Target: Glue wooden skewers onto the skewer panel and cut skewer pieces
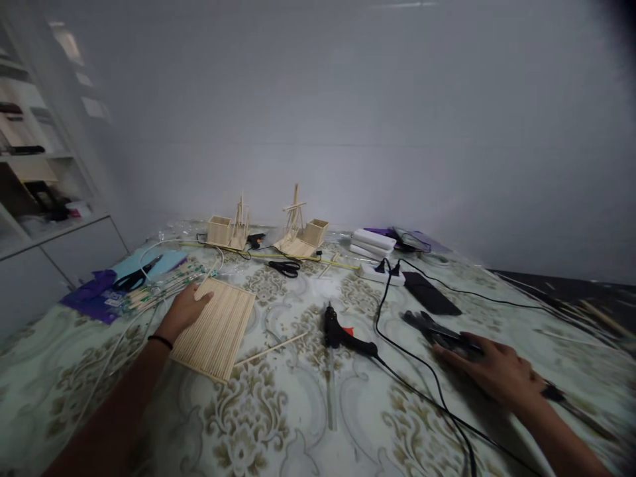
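My left hand (186,310) holds the upper left edge of a flat panel of thin wooden sticks (216,329), its thumb on top. On the right, my right hand (497,371) is closed round a dark tool (447,336) whose exact kind I cannot make out. Between the hands lies a black glue gun (348,338) with an orange trigger, a clear glue stick (331,391) just below it. One loose wooden stick (271,349) rests beside the panel's right edge.
Stick models (295,242) (218,230) stand at the back. Black scissors (284,267), a white power strip (368,272) with black cables, a dark flat object (431,293) and white packs (372,242) lie in front of the wall. Purple and blue sheets (97,291) with scissors are left.
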A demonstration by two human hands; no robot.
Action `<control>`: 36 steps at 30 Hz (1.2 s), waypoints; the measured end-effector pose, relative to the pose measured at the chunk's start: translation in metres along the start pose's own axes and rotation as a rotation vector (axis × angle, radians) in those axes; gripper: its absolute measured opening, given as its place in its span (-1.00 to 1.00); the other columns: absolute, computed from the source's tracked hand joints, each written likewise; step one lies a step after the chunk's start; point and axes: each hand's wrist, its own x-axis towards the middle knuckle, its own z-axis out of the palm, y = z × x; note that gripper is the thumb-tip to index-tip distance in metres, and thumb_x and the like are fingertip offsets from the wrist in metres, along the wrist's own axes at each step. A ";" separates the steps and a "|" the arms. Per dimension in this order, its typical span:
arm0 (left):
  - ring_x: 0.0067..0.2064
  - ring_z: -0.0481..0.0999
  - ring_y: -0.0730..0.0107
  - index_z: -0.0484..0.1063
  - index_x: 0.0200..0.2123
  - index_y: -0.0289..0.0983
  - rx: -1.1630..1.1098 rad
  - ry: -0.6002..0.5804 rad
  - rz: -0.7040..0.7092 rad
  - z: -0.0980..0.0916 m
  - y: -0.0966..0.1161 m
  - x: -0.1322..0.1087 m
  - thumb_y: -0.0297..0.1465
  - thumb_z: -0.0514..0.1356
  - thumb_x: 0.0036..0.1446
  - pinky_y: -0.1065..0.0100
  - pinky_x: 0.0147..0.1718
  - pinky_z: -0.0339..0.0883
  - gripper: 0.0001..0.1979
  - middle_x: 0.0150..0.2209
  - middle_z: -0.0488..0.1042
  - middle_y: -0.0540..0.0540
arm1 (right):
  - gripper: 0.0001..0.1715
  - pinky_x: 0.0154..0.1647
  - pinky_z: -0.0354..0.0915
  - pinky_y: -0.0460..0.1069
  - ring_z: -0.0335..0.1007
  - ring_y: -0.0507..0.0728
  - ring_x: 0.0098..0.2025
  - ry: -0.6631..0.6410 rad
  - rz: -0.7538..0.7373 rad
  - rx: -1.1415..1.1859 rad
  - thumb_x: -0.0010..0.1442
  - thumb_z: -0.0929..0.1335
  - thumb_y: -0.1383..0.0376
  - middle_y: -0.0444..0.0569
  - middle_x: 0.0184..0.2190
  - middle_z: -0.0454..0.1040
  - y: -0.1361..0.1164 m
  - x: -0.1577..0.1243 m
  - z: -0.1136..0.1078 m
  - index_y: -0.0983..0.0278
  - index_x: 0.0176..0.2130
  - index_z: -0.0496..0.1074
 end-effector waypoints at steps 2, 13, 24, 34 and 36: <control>0.08 0.60 0.08 0.51 0.11 -0.30 -0.046 -0.012 0.014 -0.005 0.002 0.001 -0.23 0.29 0.40 -0.04 0.08 0.52 -0.67 0.11 0.57 -0.21 | -0.37 -0.01 0.28 0.61 0.46 0.79 0.11 0.008 -0.003 0.053 0.21 0.20 -0.23 0.40 -0.07 0.53 -0.008 -0.002 -0.005 0.08 -0.12 0.60; 0.03 0.69 -0.14 0.62 0.04 -0.20 -0.266 -0.241 0.095 -0.048 0.028 0.009 -0.06 0.28 -0.04 0.08 -0.10 0.59 -0.41 -0.04 0.74 -0.19 | -0.48 0.19 0.43 0.22 0.53 0.37 0.09 -0.470 -0.599 0.353 0.25 0.41 0.13 0.26 0.06 0.57 -0.121 -0.057 -0.007 0.30 0.13 0.54; 0.20 0.57 -0.12 0.58 0.01 -0.23 -0.072 -0.273 0.299 -0.003 0.024 0.022 0.01 0.23 0.05 0.10 0.23 0.37 -0.42 0.15 0.64 -0.25 | -0.84 -0.31 0.16 0.02 0.45 0.23 -0.32 -0.455 -0.506 0.296 0.03 0.35 0.46 0.06 -0.33 0.54 -0.132 -0.050 -0.007 0.23 -0.33 0.40; -0.17 0.59 0.13 0.51 -0.32 -0.20 -0.006 -0.372 0.444 0.034 0.051 0.016 0.08 0.02 0.34 0.27 -0.12 0.44 -0.48 -0.27 0.64 -0.09 | -0.57 -0.33 0.33 0.03 0.46 0.24 -0.37 -0.374 -0.322 0.645 0.18 0.31 -0.10 -0.07 -0.47 0.52 -0.122 -0.029 -0.031 0.18 -0.38 0.45; -0.16 0.60 0.14 0.56 -0.29 -0.20 -0.003 -0.388 0.462 0.039 0.053 0.020 0.07 0.02 0.34 0.28 -0.10 0.46 -0.48 -0.24 0.67 -0.09 | -0.49 -0.36 0.33 0.03 0.47 0.24 -0.39 -0.424 -0.275 0.659 0.17 0.34 -0.17 -0.04 -0.49 0.55 -0.132 -0.028 -0.034 0.18 -0.47 0.45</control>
